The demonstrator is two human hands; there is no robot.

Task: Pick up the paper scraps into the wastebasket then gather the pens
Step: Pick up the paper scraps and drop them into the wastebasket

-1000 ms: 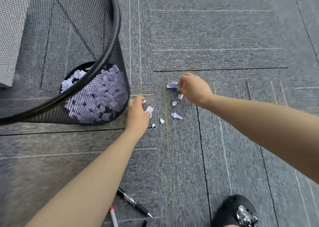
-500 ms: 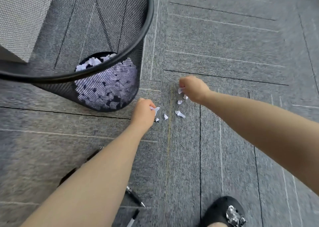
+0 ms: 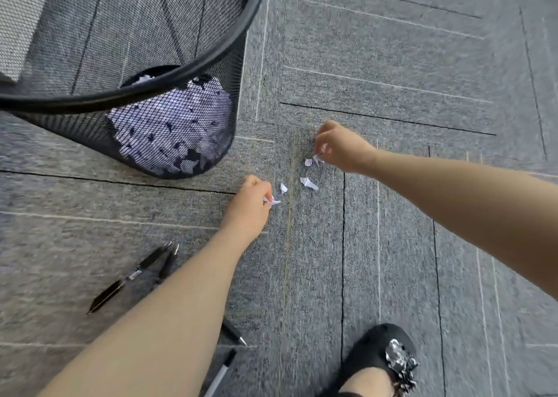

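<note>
Several scraps [image 3: 308, 183] lay on the carpet [image 3: 392, 95] between both hands, near the wastebasket [image 3: 169, 73]. Left hand [image 3: 252, 206] pinched a scrap at its fingertips; right hand [image 3: 341, 149] pinched another. Scraps appeared light, thin and crumpled; a raised edge probably offered the best hold. Pens [image 3: 133, 276] lay beside the left forearm.

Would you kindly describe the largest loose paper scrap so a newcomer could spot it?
Start at the black mesh wastebasket, then look right across the grey carpet between both hands. The largest loose scrap lies untouched, just below the right hand.
</note>
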